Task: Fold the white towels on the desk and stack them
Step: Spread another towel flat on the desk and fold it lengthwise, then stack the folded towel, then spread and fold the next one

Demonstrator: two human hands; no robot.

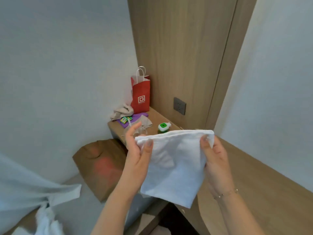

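A white towel hangs in the air in front of me, doubled over, with its folded edge on top. My left hand pinches its upper left corner between thumb and fingers. My right hand grips the upper right corner the same way. The towel's lower edge dangles free above the wooden desk. More white cloth lies bunched at the bottom left; whether it is a towel I cannot tell.
At the desk's far end stand a red paper bag, a crumpled beige cloth, a purple item and a green-capped bottle. A brown paper bag sits below the desk. A grey wall socket is on the wood panel.
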